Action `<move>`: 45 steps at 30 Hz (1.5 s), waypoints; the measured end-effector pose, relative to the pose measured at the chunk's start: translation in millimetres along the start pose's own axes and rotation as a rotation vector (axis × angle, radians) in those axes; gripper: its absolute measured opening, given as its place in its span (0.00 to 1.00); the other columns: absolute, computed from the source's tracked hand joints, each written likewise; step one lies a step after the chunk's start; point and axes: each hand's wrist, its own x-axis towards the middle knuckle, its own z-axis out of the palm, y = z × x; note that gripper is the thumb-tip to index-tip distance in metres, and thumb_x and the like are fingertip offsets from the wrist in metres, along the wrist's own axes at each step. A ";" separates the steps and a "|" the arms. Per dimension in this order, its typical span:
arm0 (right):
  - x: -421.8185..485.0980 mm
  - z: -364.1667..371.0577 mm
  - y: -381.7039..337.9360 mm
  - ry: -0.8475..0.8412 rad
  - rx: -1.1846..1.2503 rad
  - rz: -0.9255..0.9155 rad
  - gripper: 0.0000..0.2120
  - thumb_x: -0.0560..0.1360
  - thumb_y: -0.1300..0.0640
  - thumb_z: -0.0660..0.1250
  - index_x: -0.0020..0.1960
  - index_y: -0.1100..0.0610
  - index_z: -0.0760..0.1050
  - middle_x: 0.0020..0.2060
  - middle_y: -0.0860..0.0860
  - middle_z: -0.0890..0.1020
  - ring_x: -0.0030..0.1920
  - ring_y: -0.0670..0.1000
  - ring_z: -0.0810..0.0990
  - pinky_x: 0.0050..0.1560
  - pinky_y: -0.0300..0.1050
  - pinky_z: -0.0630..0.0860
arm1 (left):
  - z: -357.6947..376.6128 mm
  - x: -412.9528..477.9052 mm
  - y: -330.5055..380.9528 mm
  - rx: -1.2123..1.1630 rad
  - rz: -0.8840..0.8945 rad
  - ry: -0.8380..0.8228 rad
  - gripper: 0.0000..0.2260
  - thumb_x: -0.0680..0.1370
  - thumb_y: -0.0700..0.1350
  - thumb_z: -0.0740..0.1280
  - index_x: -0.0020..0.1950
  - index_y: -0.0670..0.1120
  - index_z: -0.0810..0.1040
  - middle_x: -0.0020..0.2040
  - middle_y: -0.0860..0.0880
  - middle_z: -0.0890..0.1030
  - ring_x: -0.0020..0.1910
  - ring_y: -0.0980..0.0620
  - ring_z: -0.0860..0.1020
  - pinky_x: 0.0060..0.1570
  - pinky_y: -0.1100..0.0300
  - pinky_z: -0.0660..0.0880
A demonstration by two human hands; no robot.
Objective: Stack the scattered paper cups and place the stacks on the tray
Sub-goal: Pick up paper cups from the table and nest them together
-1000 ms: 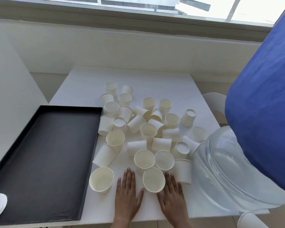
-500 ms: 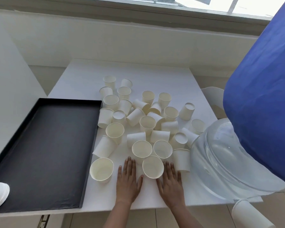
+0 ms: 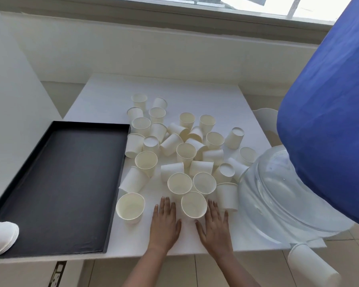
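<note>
Several white paper cups [image 3: 186, 151] lie scattered on the white table [image 3: 104, 94], some upright, some on their sides, some upside down. A black tray [image 3: 56, 183] sits at the left with nothing on its dark floor. My left hand [image 3: 165, 222] and my right hand [image 3: 215, 224] lie flat on the table near its front edge, fingers spread, holding nothing. Between them stands an upright cup [image 3: 194, 204]. Another upright cup [image 3: 130, 206] stands left of my left hand, beside the tray.
A large clear water bottle [image 3: 278, 195] with a blue cover [image 3: 327, 125] lies at the right, touching some cups. A white cup stack [image 3: 0, 237] pokes in at the tray's near left corner. A cup [image 3: 311, 264] lies on the floor at the lower right. A white wall flanks the left.
The view has pulled back and tilted, showing more of my forearms and the floor. Both hands stay flat in the same spot beside the front cup.
</note>
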 end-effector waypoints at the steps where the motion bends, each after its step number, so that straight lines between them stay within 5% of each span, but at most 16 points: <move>1: -1.3 -2.4 -2.3 0.005 0.022 -0.006 0.37 0.79 0.43 0.36 0.58 0.65 0.77 0.57 0.59 0.81 0.57 0.58 0.80 0.51 0.62 0.76 | -1.3 -1.1 0.4 -0.041 -0.030 -0.037 0.24 0.69 0.54 0.70 0.58 0.38 0.78 0.62 0.39 0.77 0.66 0.44 0.73 0.66 0.55 0.67; 4: -4.0 5.8 -4.6 0.018 0.226 -0.010 0.33 0.77 0.39 0.50 0.69 0.65 0.65 0.68 0.59 0.70 0.71 0.58 0.66 0.70 0.57 0.62 | 1.8 -0.5 4.3 -0.109 -0.060 -0.095 0.21 0.78 0.50 0.54 0.70 0.44 0.61 0.72 0.45 0.63 0.74 0.47 0.56 0.71 0.55 0.55; 7: -3.9 9.1 -8.7 -0.007 0.489 0.051 0.36 0.74 0.46 0.66 0.73 0.60 0.55 0.73 0.54 0.61 0.75 0.52 0.54 0.73 0.45 0.56 | -1.0 0.0 8.2 -0.183 -0.040 -0.040 0.17 0.76 0.48 0.56 0.63 0.47 0.68 0.61 0.48 0.72 0.65 0.48 0.66 0.60 0.59 0.64; 13: -3.8 2.3 -21.1 0.077 0.852 0.201 0.33 0.68 0.54 0.74 0.68 0.57 0.63 0.61 0.48 0.73 0.64 0.49 0.71 0.55 0.30 0.64 | -5.7 -1.6 13.5 -0.348 -0.038 -0.014 0.15 0.77 0.44 0.56 0.63 0.47 0.68 0.59 0.50 0.73 0.57 0.50 0.72 0.53 0.61 0.67; 17: -6.0 -0.7 -18.0 0.132 0.922 0.206 0.33 0.67 0.56 0.75 0.67 0.59 0.64 0.61 0.52 0.74 0.63 0.50 0.72 0.60 0.37 0.67 | -9.7 -8.0 14.0 -0.466 0.063 0.013 0.13 0.77 0.41 0.56 0.61 0.45 0.70 0.58 0.49 0.74 0.53 0.48 0.74 0.46 0.61 0.67; 25: -3.6 -18.6 -11.5 0.316 0.900 0.132 0.32 0.67 0.57 0.75 0.65 0.60 0.64 0.59 0.54 0.75 0.58 0.52 0.75 0.54 0.33 0.68 | -28.9 -4.3 18.5 -0.521 0.232 0.218 0.10 0.76 0.40 0.59 0.53 0.42 0.78 0.47 0.46 0.80 0.43 0.44 0.79 0.37 0.56 0.73; 28: 5.5 -30.3 -16.0 0.362 0.932 0.119 0.33 0.67 0.55 0.75 0.65 0.60 0.63 0.59 0.55 0.75 0.58 0.53 0.75 0.55 0.34 0.69 | -44.2 2.8 25.5 -0.711 0.135 0.280 0.11 0.79 0.46 0.59 0.58 0.44 0.76 0.53 0.48 0.80 0.49 0.49 0.79 0.44 0.58 0.75; 32: 16.7 -39.8 -26.5 0.374 0.976 0.138 0.37 0.66 0.41 0.71 0.66 0.59 0.62 0.59 0.56 0.75 0.58 0.54 0.75 0.53 0.42 0.72 | -60.3 11.3 34.6 -1.062 -0.012 0.158 0.23 0.75 0.55 0.61 0.67 0.48 0.69 0.62 0.53 0.74 0.60 0.56 0.74 0.56 0.67 0.68; 37: 29.0 -44.7 -41.4 0.366 0.977 0.106 0.32 0.69 0.55 0.73 0.66 0.60 0.61 0.61 0.57 0.74 0.60 0.55 0.75 0.56 0.47 0.74 | -70.5 20.0 38.1 -1.227 -0.061 0.115 0.30 0.68 0.52 0.70 0.67 0.54 0.62 0.60 0.63 0.70 0.60 0.63 0.70 0.54 0.78 0.65; 41: 28.7 -44.1 -49.8 0.312 0.995 0.042 0.34 0.69 0.56 0.73 0.69 0.60 0.60 0.64 0.53 0.72 0.60 0.49 0.74 0.53 0.29 0.69 | -72.5 25.4 31.9 -1.289 -0.129 0.127 0.41 0.67 0.49 0.74 0.73 0.49 0.54 0.64 0.53 0.70 0.62 0.58 0.69 0.54 0.77 0.67; 45: 23.9 -37.3 -53.1 0.244 0.968 0.003 0.35 0.71 0.61 0.71 0.71 0.60 0.57 0.66 0.51 0.69 0.62 0.45 0.70 0.52 0.17 0.63 | -70.5 27.5 24.0 -1.330 -0.190 0.116 0.43 0.68 0.42 0.75 0.74 0.48 0.51 0.67 0.47 0.69 0.65 0.51 0.70 0.64 0.57 0.70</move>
